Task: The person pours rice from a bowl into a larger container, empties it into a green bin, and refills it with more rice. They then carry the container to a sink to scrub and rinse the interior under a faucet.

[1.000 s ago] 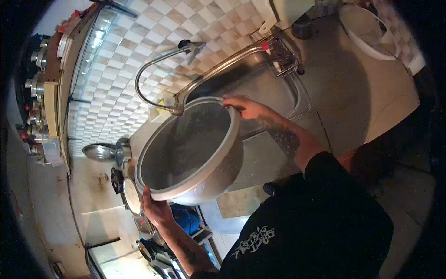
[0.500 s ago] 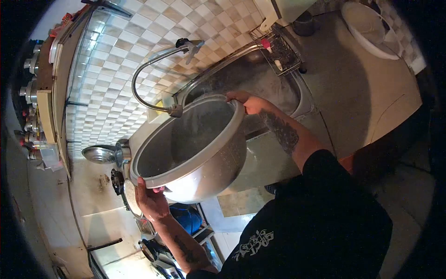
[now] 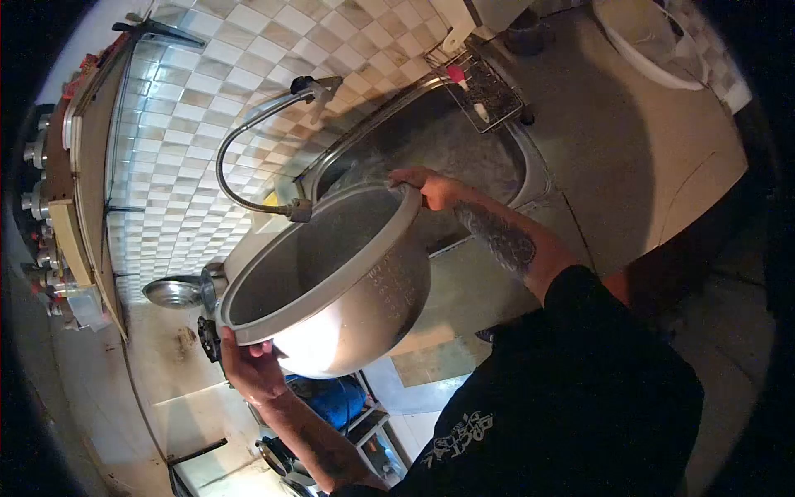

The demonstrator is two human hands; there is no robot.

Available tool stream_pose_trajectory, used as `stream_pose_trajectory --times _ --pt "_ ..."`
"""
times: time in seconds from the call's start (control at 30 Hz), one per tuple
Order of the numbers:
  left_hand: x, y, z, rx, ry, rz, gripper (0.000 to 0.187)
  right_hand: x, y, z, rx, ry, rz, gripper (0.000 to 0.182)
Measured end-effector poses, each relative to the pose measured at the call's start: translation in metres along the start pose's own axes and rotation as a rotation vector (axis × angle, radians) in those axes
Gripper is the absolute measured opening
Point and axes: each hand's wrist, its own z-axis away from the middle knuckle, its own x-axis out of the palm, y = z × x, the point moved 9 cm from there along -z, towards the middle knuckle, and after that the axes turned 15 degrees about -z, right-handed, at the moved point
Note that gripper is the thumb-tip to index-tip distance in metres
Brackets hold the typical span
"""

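Note:
A large silver metal basin (image 3: 364,290) is held up in front of the counter, tilted so that its opening faces the tiled wall. My left hand (image 3: 248,364) grips the near-left rim, the thumb over the edge and the fingers underneath. At the opposite end of the rim, my right hand (image 3: 421,186) is closed round the edge. Beside the basin's wall-side rim hangs the nozzle of a flexible faucet (image 3: 299,210). Behind the basin lies a metal sink (image 3: 538,178) with a hazy, whitish interior. Part of the basin's inside is in shadow.
A wire rack (image 3: 489,91) holding a pink-and-white brush sits on the sink's far corner. A white basin (image 3: 654,62) stands on the counter at upper right. A metal bowl (image 3: 174,291) is near the wall at left. Below is a blue container (image 3: 335,402).
The whole view has shifted slightly, so the wall and sink appear further left. The basin sits a little lower and further left in view, with both hands still gripping it.

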Motion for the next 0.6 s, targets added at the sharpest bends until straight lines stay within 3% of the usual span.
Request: stream_pose_trajectory --times 0.1,0.17,0.47,0.53,0.6 --pt "0.005 0.021 0.001 0.032 -0.008 -0.063 0.027 0.01 -0.001 0.005 0.061 -0.008 -0.011 0.077" --pt "0.012 0.035 0.003 0.081 -0.009 -0.115 0.028 0.019 0.002 0.014 -0.035 0.058 0.03 0.077" --pt "0.037 0.068 0.007 0.154 -0.083 -0.22 0.02 0.06 -0.008 0.045 0.359 -0.21 -0.044 0.064" --pt "0.036 0.067 0.011 0.152 -0.097 -0.206 0.018 0.053 -0.024 0.046 0.126 -0.111 -0.127 0.067" --pt "0.033 0.066 0.014 0.158 -0.073 -0.216 0.018 0.056 -0.019 0.052 0.095 -0.082 -0.137 0.069"
